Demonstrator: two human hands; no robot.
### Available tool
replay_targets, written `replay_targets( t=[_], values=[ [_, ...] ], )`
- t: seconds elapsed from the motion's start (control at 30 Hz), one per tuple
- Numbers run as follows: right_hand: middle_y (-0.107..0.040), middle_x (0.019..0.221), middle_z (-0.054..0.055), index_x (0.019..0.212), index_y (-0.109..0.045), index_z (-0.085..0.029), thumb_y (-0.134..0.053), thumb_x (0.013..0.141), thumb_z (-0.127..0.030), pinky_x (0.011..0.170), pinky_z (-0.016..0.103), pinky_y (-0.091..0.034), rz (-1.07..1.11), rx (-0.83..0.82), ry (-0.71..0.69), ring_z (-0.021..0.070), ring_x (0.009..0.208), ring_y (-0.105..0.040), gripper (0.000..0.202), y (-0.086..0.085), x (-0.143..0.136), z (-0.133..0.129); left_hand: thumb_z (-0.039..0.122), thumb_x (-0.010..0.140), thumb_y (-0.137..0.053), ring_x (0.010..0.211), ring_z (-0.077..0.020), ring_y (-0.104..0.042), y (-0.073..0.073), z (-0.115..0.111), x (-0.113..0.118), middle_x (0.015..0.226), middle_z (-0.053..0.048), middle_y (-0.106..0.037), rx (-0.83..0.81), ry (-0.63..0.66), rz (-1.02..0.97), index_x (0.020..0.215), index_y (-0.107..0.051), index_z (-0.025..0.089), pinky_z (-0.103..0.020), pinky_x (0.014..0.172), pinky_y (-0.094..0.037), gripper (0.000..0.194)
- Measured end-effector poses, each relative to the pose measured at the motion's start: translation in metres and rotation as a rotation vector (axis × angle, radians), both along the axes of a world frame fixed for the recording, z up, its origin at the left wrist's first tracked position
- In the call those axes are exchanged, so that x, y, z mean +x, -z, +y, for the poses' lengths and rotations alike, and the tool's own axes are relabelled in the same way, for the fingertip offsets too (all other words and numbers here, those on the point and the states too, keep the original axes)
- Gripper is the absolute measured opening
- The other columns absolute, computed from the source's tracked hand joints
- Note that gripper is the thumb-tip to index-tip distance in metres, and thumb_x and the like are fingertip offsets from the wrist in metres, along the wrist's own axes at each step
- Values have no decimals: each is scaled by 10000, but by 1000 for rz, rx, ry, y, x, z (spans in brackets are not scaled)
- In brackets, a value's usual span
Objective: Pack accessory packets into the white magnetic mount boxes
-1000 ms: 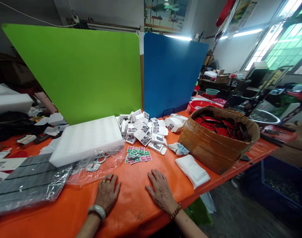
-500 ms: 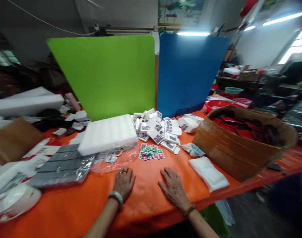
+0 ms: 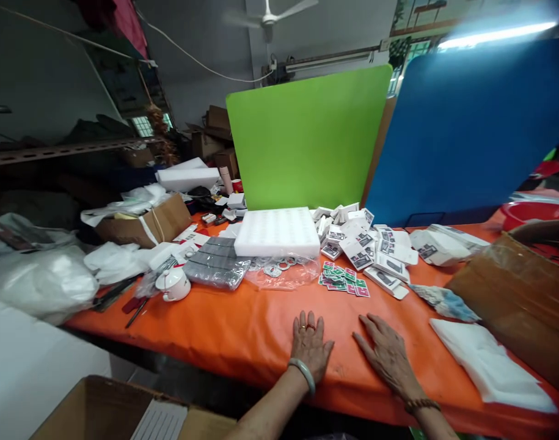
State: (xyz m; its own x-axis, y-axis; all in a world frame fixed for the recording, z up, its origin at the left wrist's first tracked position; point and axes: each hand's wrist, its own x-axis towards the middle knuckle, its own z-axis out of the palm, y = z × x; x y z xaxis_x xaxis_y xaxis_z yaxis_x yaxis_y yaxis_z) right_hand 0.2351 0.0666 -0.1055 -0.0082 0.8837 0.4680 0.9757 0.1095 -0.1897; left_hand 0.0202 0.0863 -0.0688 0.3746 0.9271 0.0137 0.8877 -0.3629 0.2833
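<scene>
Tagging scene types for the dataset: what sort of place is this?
Probably a small packing or assembly workshop. Both hands, left hand and right hand, lie flat on an orange table crowded with a pile of small white boxes, a white foam tray and a taped cardboard box.

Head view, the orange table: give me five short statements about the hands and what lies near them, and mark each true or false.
1. Both hands lie flat, palms down, on the orange table. True.
2. The left hand holds a green card. False: it holds nothing.
3. The right hand rests apart from the green and pink cards. True.
4. The white foam tray stands in front of the blue board. False: it lies before the green board.
5. The left wrist wears a pale bangle. True.
</scene>
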Motion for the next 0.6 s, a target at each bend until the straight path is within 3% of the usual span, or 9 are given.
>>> replay_targets(
  t=[0.27,0.6],
  values=[
    [-607,1243,175,1190,-583,-128,-444,899,-435,963,459,-419,38,-49,-17,312,1177,-536,446,-3,-1,-2,465,910,-393,1445,-357,-123,2,-12,-5,1517,-187,-332,16,7,-179,1415,-406,118,-569,1156,-139,613],
    [-622,1206,188,1177,-603,-118,-460,890,-443,933,449,-441,71,-9,-18,311,1126,-567,457,-3,-2,-1,448,881,-457,1441,-370,-122,-3,-14,-3,1513,-209,-325,-81,-30,-386,1374,-455,84,-565,1163,-48,612]
  ],
)
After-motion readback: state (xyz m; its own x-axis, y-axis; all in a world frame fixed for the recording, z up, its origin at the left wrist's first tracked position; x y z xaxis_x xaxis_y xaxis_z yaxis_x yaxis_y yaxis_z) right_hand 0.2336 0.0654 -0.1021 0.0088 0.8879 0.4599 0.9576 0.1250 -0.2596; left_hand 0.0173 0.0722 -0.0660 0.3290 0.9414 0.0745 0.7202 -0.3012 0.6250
